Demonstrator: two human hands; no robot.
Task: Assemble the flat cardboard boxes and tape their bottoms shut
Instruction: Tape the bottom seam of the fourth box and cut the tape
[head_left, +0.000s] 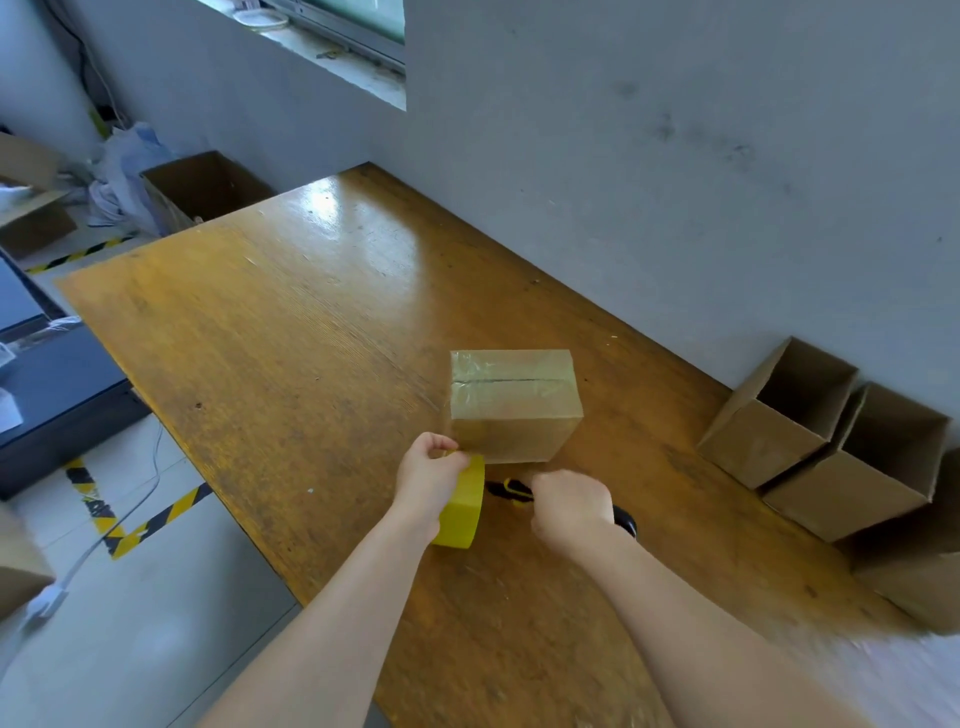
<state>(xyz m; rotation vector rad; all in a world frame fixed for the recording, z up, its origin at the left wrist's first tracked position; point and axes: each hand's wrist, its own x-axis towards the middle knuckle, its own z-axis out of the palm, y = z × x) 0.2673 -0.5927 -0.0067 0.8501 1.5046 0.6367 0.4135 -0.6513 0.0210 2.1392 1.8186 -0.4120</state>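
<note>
A small cardboard box (514, 405) stands on the wooden table (291, 332) with its flaps closed and clear tape running over the seam on its upper face. My left hand (428, 478) grips a yellow tape roll (464, 506) just in front of the box's near left corner. My right hand (569, 509) is curled round a black and yellow tool (511, 491), likely a cutter, whose tip points at the roll. Its black handle end (626, 519) sticks out behind the hand.
Assembled open boxes (779, 415) (862, 467) lie on their sides along the wall at the table's right end. An open carton (205, 187) stands on the floor beyond the far left corner. Striped hazard tape (130, 525) marks the floor at left.
</note>
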